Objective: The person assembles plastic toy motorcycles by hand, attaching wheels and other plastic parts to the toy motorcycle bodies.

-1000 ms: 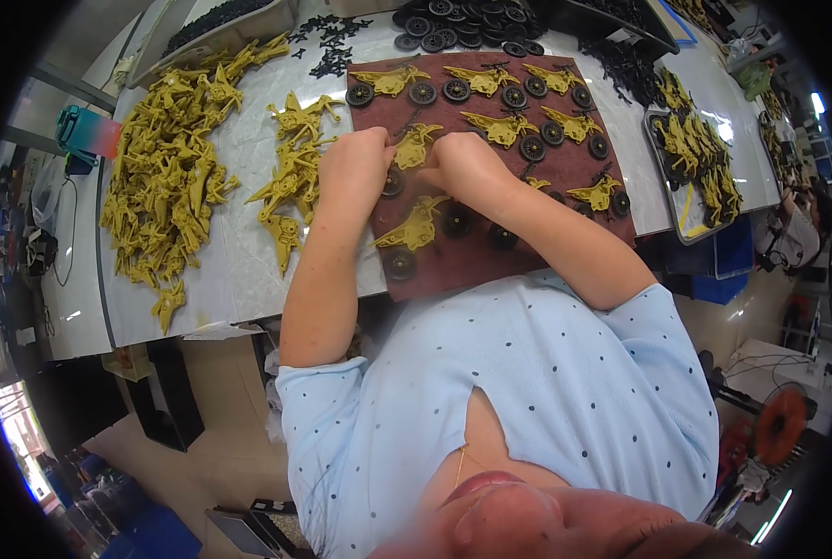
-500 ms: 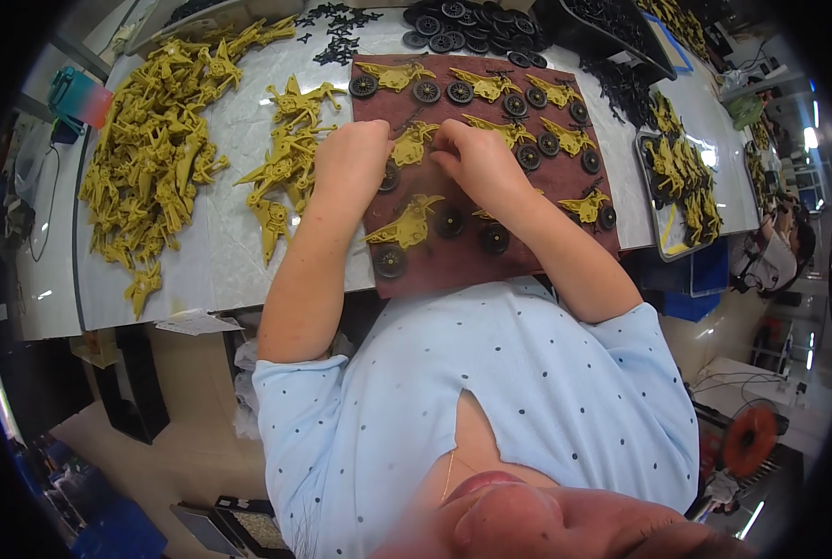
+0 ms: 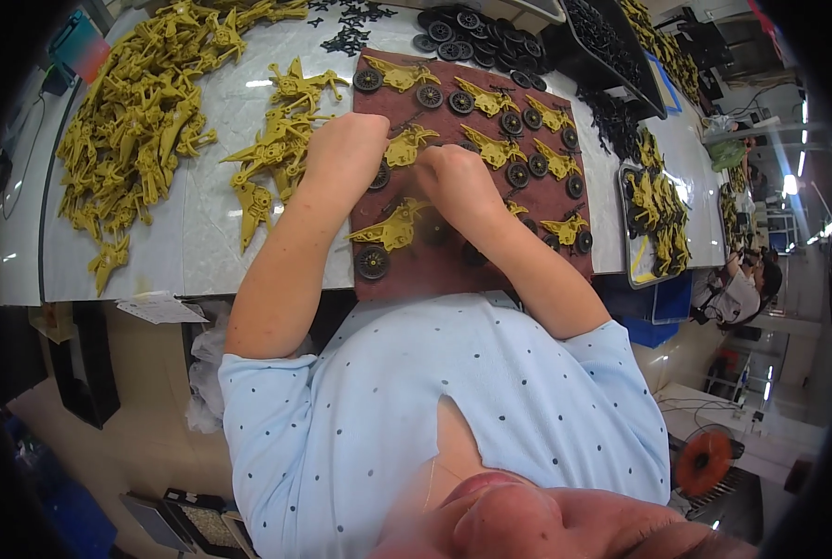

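Both hands work over a dark red mat (image 3: 416,289) laid out with yellow toy motorcycle bodies and black spoked wheels. My left hand (image 3: 349,154) is closed at the left end of a yellow motorcycle body (image 3: 408,145) in the middle row; its fingertips are hidden behind the hand. On that body's right side, my right hand (image 3: 462,184) has its fingers pinched together, and what they hold is too small or covered to see. A black wheel (image 3: 379,175) lies just below the left hand. Nearer me rests another yellow body (image 3: 392,226) with a wheel (image 3: 372,262) under it.
A big heap of yellow bodies (image 3: 136,130) covers the left of the table, with a smaller pile (image 3: 281,140) beside the mat. Black wheels (image 3: 476,37) and a black bin (image 3: 611,47) stand at the back. On the right is a tray (image 3: 653,224) of yellow-and-black pieces.
My right hand has moved slightly left and down, its fingers now closer together beside the yellow body. My left hand stays at the body's left end. The whole view has shifted a little.
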A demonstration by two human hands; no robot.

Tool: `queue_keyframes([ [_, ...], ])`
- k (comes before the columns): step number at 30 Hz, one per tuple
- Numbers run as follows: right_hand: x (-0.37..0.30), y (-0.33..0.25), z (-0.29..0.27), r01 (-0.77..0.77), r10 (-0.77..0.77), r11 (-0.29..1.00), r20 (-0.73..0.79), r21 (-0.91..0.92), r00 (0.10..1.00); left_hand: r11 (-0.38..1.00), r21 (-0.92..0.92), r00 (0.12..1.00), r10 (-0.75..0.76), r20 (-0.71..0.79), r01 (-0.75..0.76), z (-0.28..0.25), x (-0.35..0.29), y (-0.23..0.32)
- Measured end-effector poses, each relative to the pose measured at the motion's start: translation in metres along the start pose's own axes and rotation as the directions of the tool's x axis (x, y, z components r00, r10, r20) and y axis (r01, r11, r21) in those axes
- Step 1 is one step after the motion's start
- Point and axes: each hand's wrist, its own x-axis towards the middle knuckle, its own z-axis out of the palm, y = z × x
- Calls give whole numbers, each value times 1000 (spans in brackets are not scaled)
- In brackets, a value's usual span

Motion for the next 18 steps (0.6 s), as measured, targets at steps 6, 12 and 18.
queue_keyframes([
  [6,10,-6,-2,2,-2,1000,69,-9,998,1000,-26,1000,-7,-3,7,5,1,-4],
  [12,24,-10,-8,-54,49,998,132,40,990,999,-48,1000,7,-12,-8,4,2,-4],
  [18,35,-13,-23,-276,238,958,321,79,917,1000,-14,1000,3,-5,-3,7,3,-4],
])
